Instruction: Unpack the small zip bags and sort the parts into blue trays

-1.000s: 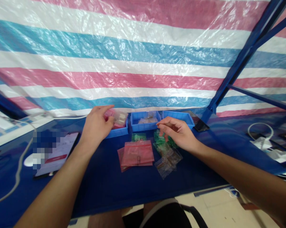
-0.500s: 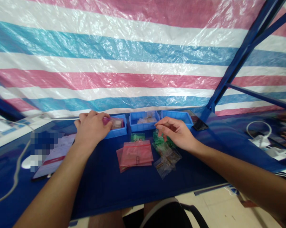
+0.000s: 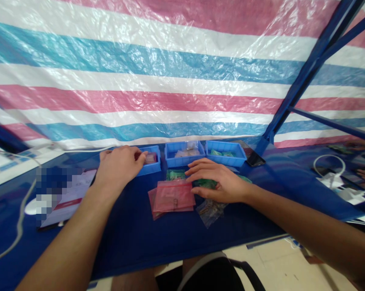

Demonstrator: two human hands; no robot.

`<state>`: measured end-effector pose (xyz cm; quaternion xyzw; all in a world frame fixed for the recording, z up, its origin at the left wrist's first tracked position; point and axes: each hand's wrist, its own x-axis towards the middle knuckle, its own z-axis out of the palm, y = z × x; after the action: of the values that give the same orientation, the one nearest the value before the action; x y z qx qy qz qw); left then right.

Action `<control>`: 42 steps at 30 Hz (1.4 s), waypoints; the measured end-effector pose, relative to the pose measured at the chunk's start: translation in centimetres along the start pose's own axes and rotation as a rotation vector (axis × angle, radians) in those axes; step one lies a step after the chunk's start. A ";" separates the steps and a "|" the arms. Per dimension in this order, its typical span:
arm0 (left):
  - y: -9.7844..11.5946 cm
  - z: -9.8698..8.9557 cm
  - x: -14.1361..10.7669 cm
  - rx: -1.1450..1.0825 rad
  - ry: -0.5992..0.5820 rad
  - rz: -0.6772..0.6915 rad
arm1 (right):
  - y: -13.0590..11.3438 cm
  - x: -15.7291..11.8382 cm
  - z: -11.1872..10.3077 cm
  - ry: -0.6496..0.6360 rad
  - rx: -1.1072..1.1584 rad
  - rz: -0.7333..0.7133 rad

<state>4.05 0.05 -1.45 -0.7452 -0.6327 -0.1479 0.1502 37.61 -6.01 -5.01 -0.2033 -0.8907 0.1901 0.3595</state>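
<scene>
In the head view, my left hand (image 3: 118,167) is at the left blue tray (image 3: 149,168); I can't tell whether its fingers are clamped on anything. My right hand (image 3: 220,182) holds its fingers apart over the green packets (image 3: 207,183) on the worktop (image 3: 134,242), between the pink bags (image 3: 174,196) and my forearm.

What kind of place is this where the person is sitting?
Probably a makeshift packing or sorting workstation: small blue bins line the back of a blue-covered table, pink bags lie in front of them, and a striped plastic sheet hangs behind like a temporary wall.
</scene>
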 end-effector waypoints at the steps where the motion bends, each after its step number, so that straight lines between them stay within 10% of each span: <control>1: 0.3 -0.2 -0.1 0.005 0.026 -0.003 | -0.1 0.0 0.1 -0.052 -0.018 -0.043; 18: 6.1 0.5 -1.3 -0.488 0.131 0.702 | -0.3 0.0 0.9 -0.201 -0.080 -0.143; 25: 6.2 -0.3 -1.4 -0.753 0.167 0.526 | -0.2 0.0 1.2 -0.169 -0.103 -0.127; 35: 6.5 -0.6 -1.4 -1.530 -0.248 0.201 | 1.1 -0.4 0.8 0.206 0.265 0.365; 42: 6.4 0.2 -1.4 -1.342 -0.385 0.131 | 2.5 0.0 0.7 0.377 0.433 0.498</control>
<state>10.17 -2.11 -2.45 -0.7266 -0.3738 -0.3626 -0.4483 37.63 -4.03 -6.67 -0.3643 -0.6714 0.4145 0.4947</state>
